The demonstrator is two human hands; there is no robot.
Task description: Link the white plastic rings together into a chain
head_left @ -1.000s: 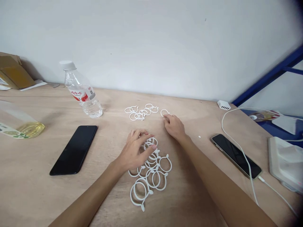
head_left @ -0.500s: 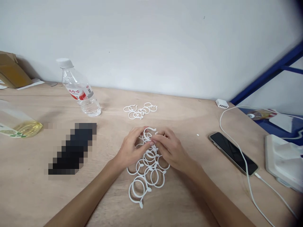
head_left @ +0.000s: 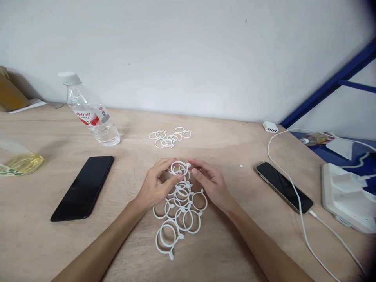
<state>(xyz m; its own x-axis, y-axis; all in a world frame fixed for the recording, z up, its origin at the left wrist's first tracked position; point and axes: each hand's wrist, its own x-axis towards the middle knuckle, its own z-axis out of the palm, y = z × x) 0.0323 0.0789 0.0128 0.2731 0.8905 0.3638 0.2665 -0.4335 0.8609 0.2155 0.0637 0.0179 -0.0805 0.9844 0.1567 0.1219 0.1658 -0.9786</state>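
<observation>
My left hand (head_left: pixel 155 184) pinches a white curtain ring (head_left: pixel 178 162) between thumb and fingers, above the far end of a pile of similar rings. At that ring's small eyelet end is my right hand (head_left: pixel 214 184), its thumb and index finger parted and the fingertips close to the eyelet. Whether the right index fingertip touches it is hard to tell. Below both hands, several white curtain rings (head_left: pixel 192 221) lie overlapping on the table, each with a small eyelet. A smaller group of white rings (head_left: pixel 160 144) rests farther back.
On the left lie a black phone (head_left: pixel 84 190) and a clear bottle with yellow liquid (head_left: pixel 28 164); a water bottle (head_left: pixel 95 121) stands behind. To the right are a second phone (head_left: pixel 284 188) with a white cable (head_left: pixel 289 178), a power strip (head_left: pixel 346 196) and a white adapter (head_left: pixel 270 127).
My right thumb and index finger have come apart and drawn slightly right of the ring. My left hand keeps its hold. The whole view has shifted a little.
</observation>
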